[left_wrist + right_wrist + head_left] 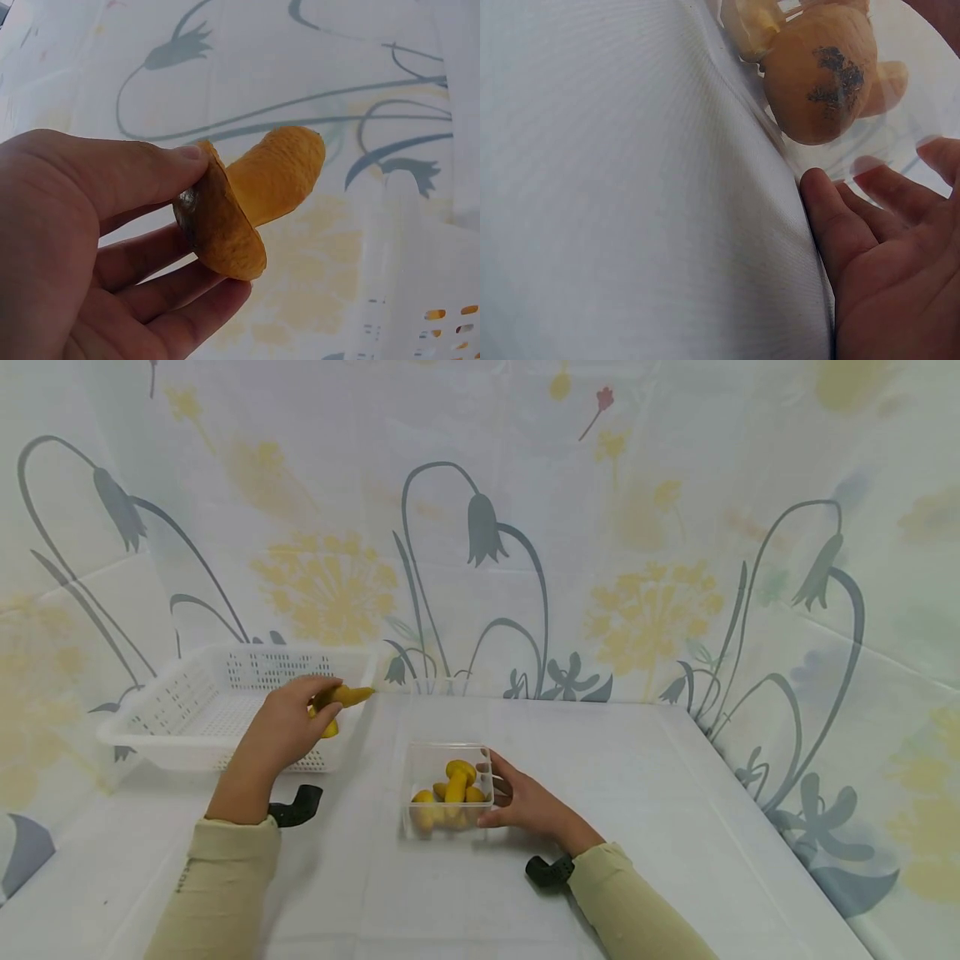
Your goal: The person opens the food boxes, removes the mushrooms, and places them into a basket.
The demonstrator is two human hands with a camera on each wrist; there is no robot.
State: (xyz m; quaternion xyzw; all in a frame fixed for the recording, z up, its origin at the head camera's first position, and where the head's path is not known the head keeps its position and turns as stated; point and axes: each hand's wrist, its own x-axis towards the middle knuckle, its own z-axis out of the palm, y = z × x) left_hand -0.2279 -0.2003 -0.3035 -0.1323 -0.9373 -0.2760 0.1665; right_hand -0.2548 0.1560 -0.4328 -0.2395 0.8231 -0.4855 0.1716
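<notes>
Thumb and fingers of my left hand [288, 722] pinch a yellow mushroom [259, 191] by its brownish cap, the stem pointing away. This hand is over the right part of a white perforated basket [172, 742]. Another yellow patch shows just below the fingers in the head view; whether it is the same mushroom I cannot tell. My right hand [532, 802] rests against the right side of a clear plastic box [450, 746], fingers spread and thumb near its front corner. Several yellow mushrooms [456, 785] lie in that box; one seen in the right wrist view has dark marks.
A white cloth [450, 902] covers the table. Flower-printed sheeting [645, 527] rises behind it and at both sides. Yellow spots show through the basket's holes [435, 315] in the left wrist view. Each wrist carries a black strap mount [298, 807].
</notes>
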